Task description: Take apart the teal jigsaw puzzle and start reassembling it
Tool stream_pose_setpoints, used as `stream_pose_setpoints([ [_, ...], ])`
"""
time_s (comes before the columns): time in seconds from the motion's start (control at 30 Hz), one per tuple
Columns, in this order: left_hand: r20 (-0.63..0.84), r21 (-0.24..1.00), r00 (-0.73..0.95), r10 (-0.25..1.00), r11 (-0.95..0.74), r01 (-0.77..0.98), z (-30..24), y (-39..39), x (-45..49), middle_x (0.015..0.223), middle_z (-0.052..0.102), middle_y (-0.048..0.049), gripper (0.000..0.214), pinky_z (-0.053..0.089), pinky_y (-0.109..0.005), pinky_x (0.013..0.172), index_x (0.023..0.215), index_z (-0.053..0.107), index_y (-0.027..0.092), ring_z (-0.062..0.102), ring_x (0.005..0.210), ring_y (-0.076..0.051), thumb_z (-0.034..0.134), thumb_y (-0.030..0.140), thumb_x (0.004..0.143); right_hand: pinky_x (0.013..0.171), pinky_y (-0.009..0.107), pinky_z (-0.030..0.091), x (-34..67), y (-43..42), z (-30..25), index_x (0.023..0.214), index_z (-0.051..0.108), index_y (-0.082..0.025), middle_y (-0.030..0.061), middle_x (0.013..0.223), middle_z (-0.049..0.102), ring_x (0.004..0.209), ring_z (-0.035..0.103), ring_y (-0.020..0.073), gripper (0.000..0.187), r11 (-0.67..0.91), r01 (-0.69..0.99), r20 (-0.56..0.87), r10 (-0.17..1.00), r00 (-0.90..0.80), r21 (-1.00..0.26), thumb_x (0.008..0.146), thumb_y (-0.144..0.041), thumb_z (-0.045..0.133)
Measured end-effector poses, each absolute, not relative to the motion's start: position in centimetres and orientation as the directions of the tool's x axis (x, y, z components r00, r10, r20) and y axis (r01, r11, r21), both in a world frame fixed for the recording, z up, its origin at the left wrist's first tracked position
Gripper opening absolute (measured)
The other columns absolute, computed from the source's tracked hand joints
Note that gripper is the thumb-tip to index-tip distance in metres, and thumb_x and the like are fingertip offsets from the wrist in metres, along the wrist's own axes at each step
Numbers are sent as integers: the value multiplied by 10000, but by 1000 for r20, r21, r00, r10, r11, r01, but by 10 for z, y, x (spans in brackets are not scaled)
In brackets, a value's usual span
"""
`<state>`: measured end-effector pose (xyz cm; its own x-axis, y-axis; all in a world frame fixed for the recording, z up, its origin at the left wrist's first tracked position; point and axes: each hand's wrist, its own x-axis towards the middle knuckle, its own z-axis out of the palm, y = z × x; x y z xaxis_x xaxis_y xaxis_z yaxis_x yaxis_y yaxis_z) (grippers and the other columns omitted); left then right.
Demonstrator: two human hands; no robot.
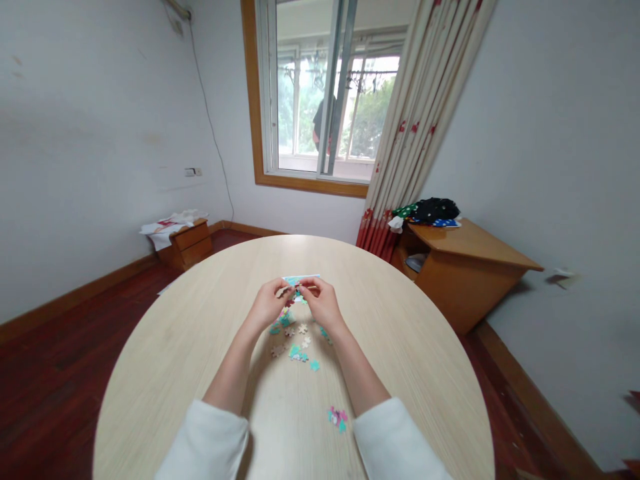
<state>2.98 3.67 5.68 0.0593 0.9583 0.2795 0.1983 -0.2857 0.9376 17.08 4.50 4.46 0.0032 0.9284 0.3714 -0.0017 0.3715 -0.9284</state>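
Observation:
My left hand [270,301] and my right hand [323,300] meet above the middle of a round pale wooden table [200,347]. Both are pinched on small jigsaw pieces [296,289] held between the fingertips. Just beyond the fingers lies a joined strip of puzzle [303,277] with a light blue edge. Several loose puzzle pieces [299,352] lie scattered on the table below my hands, and a small pink and teal cluster [338,418] lies nearer to me by my right forearm.
A wooden desk [465,267] with dark spotted cloth [430,211] stands at the right by a curtain [425,120]. A low wooden cabinet [187,241] sits at the left wall. A person shows outside the window [320,127]. The floor is dark red wood.

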Motion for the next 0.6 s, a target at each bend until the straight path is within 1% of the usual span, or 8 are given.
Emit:
stream_pose_setpoints([
  [0.07, 280, 939, 26, 960, -280, 200, 56, 38, 29, 560, 576, 0, 316, 469, -267, 542, 611, 563, 178, 562, 529, -146, 644, 482, 641, 574, 252, 488, 170, 45, 45, 755, 616, -191, 9, 747, 657, 614, 602, 128, 204, 349, -14, 349, 937, 4, -937, 661, -372, 636],
  [0.13, 275, 945, -6, 961, -269, 187, 56, 39, 29, 554, 570, 8, 304, 461, -258, 517, 607, 560, 178, 555, 506, -140, 648, 468, 634, 514, 228, 461, 171, 44, 46, 764, 588, -196, 1, 756, 637, 580, 587, 115, 235, 324, -38, 324, 946, 9, -945, 656, -400, 630],
  [0.27, 274, 950, -12, 962, -269, 161, 54, 39, 28, 516, 553, 32, 248, 412, -227, 448, 662, 583, 172, 510, 427, -113, 658, 405, 628, 505, 227, 457, 171, 43, 48, 763, 561, -194, -6, 767, 613, 539, 559, 94, 255, 308, -55, 308, 951, 4, -950, 648, -411, 630],
  [0.33, 276, 949, 2, 961, -273, 156, 54, 40, 28, 499, 546, 40, 212, 397, -222, 439, 728, 610, 169, 499, 420, -112, 640, 353, 628, 512, 233, 463, 171, 42, 50, 772, 565, -190, -13, 753, 600, 511, 535, 83, 247, 314, -59, 315, 949, -1, -948, 652, -397, 626],
  [0.43, 272, 948, 26, 962, -273, 162, 54, 40, 29, 490, 547, 34, 217, 391, -228, 441, 793, 646, 158, 493, 426, -117, 592, 293, 631, 492, 229, 449, 171, 42, 50, 790, 577, -190, -27, 702, 575, 481, 502, 76, 242, 311, -63, 312, 950, 1, -948, 654, -385, 622],
  [0.5, 258, 952, 30, 966, -259, 166, 55, 40, 29, 480, 543, 29, 231, 393, -234, 445, 807, 665, 147, 491, 426, -120, 567, 277, 643, 471, 225, 429, 171, 42, 50, 798, 585, -192, -36, 650, 557, 474, 487, 83, 244, 297, -59, 298, 955, -4, -953, 658, -389, 618],
  [0.6, 244, 956, 38, 969, -247, 160, 57, 39, 30, 485, 549, 18, 225, 408, -241, 458, 776, 666, 136, 494, 434, -121, 546, 285, 658, 470, 230, 415, 171, 43, 49, 809, 602, -188, -37, 599, 549, 490, 489, 100, 249, 288, -44, 289, 957, -16, -957, 667, -392, 605],
])
